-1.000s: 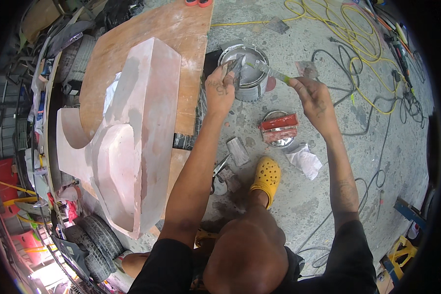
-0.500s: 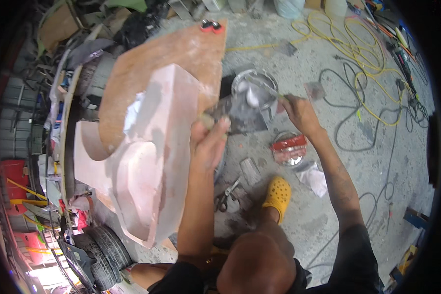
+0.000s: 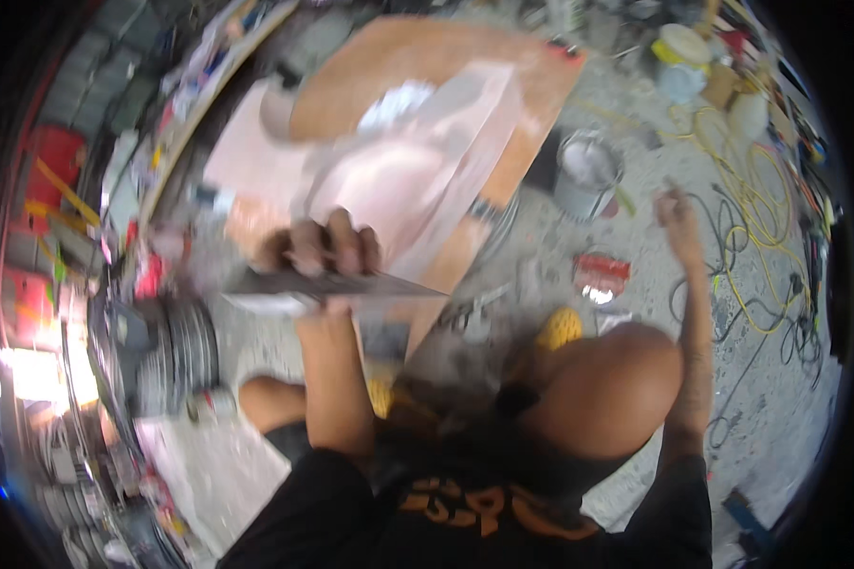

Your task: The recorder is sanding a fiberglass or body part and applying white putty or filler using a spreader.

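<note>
My left hand (image 3: 327, 248) is closed round a thin, dark grey flat plate (image 3: 389, 284), seen almost edge-on, with a whitish patch on its lower left. Behind and above it lies a large pale pink moulded panel (image 3: 380, 180) with a rounded hollow, resting on a brown board (image 3: 370, 66). My right hand (image 3: 677, 220) is stretched out to the right over the floor, smeared by motion; its fingers and anything in them cannot be made out. Between panel and right hand stands an open metal can (image 3: 584, 199) with white paste inside.
A red block-like thing (image 3: 602, 273) sits on a shiny round lid right of centre. Yellow cable (image 3: 759, 180) and dark cords lie coiled at the right. Tyres (image 3: 176, 356) are stacked at the left, and a pale bucket (image 3: 681, 83) stands at the back right.
My left hand has brought the plate away from the can, left and nearer, tilting it edge-on. My right hand has moved off the can to the right. The view has shifted, with everything blurred.
</note>
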Available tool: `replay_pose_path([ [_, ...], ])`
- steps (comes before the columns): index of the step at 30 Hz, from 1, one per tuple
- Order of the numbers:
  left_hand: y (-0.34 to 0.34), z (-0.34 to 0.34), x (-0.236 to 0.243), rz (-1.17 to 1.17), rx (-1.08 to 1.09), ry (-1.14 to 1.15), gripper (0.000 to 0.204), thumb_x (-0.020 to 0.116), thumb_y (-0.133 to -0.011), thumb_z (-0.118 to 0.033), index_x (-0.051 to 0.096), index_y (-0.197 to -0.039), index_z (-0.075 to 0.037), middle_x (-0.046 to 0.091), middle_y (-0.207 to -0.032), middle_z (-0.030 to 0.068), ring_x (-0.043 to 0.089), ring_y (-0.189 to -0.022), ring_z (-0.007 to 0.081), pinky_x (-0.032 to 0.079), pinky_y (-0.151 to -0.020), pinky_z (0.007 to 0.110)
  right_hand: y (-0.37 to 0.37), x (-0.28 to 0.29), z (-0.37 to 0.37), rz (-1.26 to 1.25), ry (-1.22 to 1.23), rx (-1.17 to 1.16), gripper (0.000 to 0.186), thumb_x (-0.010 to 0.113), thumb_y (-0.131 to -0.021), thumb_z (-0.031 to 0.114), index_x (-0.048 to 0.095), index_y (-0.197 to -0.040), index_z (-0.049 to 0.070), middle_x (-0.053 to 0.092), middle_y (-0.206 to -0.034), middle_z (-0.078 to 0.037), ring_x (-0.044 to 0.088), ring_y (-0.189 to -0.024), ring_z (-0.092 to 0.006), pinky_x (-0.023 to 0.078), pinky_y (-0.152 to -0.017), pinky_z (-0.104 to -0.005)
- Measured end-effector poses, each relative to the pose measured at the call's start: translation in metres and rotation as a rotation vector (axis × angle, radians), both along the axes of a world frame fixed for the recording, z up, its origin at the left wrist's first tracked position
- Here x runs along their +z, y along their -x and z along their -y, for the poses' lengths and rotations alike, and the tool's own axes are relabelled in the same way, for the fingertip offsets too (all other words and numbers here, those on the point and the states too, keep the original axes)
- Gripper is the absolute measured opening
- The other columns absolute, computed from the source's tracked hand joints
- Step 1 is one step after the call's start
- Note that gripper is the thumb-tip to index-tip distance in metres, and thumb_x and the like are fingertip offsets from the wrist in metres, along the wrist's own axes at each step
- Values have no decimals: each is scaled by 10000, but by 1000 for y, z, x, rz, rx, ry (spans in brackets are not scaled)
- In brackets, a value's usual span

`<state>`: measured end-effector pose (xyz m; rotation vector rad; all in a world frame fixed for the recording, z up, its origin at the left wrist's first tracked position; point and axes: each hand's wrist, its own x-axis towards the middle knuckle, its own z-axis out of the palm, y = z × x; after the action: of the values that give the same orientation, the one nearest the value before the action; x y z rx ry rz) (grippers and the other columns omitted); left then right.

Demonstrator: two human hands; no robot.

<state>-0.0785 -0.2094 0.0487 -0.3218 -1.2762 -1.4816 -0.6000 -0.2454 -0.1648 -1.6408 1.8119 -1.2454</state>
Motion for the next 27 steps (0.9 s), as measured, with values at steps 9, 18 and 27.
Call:
replay_pose_path([
  [9, -178, -204, -84, 42, 682, -514, 391, 695, -928, -113, 623, -1256, -313, 576, -1017, -72, 398, -900, 189, 334, -750, 327, -155, 192, -134, 137, -23, 92, 485, 540, -1029, 363, 597, -1360, 13, 654, -1251, -99, 651, -1059, -151, 526, -914, -315],
  [18, -162, -228, -156, -221, 629, -832, 604, 602, -918, -14, 440, -1482, -158, 581, -1375, 91, 508, -1332, 329, 380, -1131, 567, -439, -31, -193, 654, -997, 365, 768, 717, -841, 645, 629, -1063, -85, 632, -994, -151, 662, -802, -213, 626, -603, -350],
  [27, -157, -211, -156, -87, 588, -807, 587, 586, -935, -21, 403, -1492, -35, 507, -1465, 134, 483, -1351, 275, 330, -1181, 512, -438, -7, -180, 753, -1032, 297, 718, 803, -817, 534, 618, -1020, -130, 647, -882, -164, 699, -712, -225, 629, -543, -353],
])
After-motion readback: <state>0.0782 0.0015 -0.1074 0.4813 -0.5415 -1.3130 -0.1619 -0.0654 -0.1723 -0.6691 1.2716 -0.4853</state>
